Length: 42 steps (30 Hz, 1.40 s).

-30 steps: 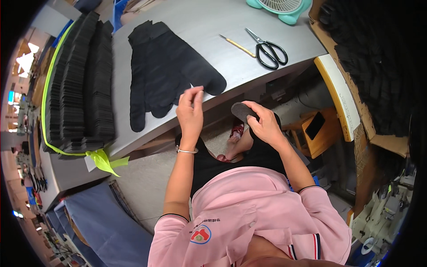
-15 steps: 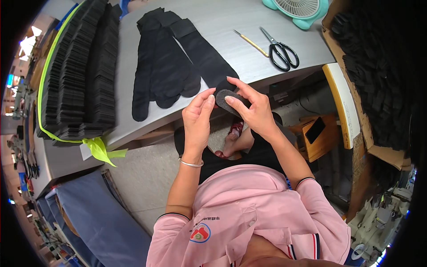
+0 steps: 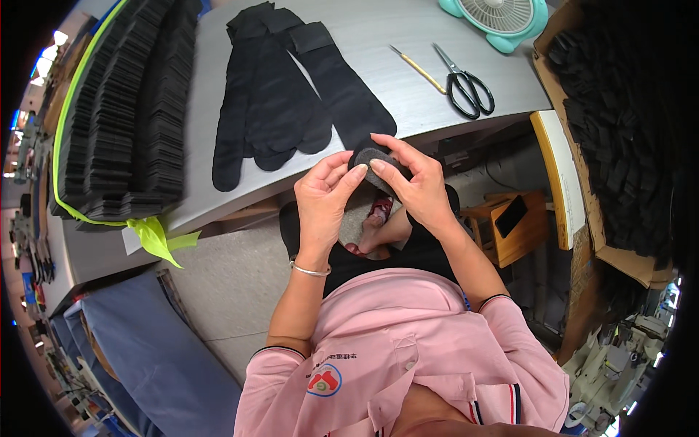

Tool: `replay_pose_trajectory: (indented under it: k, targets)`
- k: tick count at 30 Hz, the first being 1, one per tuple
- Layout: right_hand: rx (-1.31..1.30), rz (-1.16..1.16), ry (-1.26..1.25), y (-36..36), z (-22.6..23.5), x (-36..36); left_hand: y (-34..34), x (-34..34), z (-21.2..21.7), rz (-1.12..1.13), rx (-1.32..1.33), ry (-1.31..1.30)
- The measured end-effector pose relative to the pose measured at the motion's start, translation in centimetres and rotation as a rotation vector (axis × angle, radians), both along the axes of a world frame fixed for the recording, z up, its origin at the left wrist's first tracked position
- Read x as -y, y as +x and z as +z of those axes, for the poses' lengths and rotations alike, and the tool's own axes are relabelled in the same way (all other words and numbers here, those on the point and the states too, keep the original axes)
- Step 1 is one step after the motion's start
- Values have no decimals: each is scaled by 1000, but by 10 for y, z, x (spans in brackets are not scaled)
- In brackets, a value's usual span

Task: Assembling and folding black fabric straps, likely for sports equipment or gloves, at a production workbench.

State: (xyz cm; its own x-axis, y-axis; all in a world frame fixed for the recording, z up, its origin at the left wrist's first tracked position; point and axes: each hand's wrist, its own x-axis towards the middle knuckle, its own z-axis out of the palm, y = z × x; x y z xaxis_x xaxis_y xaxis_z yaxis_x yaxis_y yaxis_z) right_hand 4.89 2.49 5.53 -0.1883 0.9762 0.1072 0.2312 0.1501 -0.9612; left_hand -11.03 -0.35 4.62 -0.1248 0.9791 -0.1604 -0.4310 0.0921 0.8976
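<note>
While one grey tabletop (image 3: 408, 44) carries nearly everything, its left edge is taken up by the biggest load: a long stack of flat black pieces (image 3: 116, 124), packed in dense ribbed rows too many to count and bound by one lime-green strap (image 3: 156, 237) knotted at the near left corner. Off the table's right edge stands one brown cardboard box (image 3: 626, 255), open-topped and filled with a heap of loose black fabric pieces (image 3: 619, 116). Across the middle of the tabletop lies a fan of black socks (image 3: 284, 102), soft and matt, overlapping so that perhaps four or five show; their toes point to the near edge, their cuffs to the far edge. At the far right corner sits one teal desk fan (image 3: 502, 18) with a round grille. Beside it, toward the right edge, lie one pair of black-handled scissors (image 3: 466, 84) and one thin yellow stick (image 3: 419, 69), side by side and apart.

Just off the near edge, both hands meet on one small dark grey sock piece (image 3: 371, 164), soft and rounded. The left hand (image 3: 324, 200), with one silver bracelet (image 3: 309, 271) at its wrist, pinches the piece's left rim with thumb and forefinger. The right hand (image 3: 415, 189) curls over its top and right side, fingertips pressed on the fabric.
</note>
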Motion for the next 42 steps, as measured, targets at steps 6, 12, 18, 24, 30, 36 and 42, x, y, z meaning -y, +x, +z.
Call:
replay_pose_trajectory:
  k: [6,12,18,24,30,36,42]
  targets:
    - [-15,-137,128,-6,6,0,-2,2,-2,19,-17,16]
    - [-98,26,-8,-4,-8,-2,3,3,-6,85,-26,-8]
    - [-140,-26,-38,-7,-13,-2,6,3,-6,89,-18,8]
    - [-158,9,-41,-7,-12,-4,4,4,-8,77,-24,9]
    - [-77,141,23,10,-12,-12,-10,-4,-13,-87,143,-40]
    - [-7,218,55,19,1,-9,-19,-12,-29,-359,320,-144]
    - [-24,113,76,22,-1,-7,-18,-13,-12,-489,275,-185]
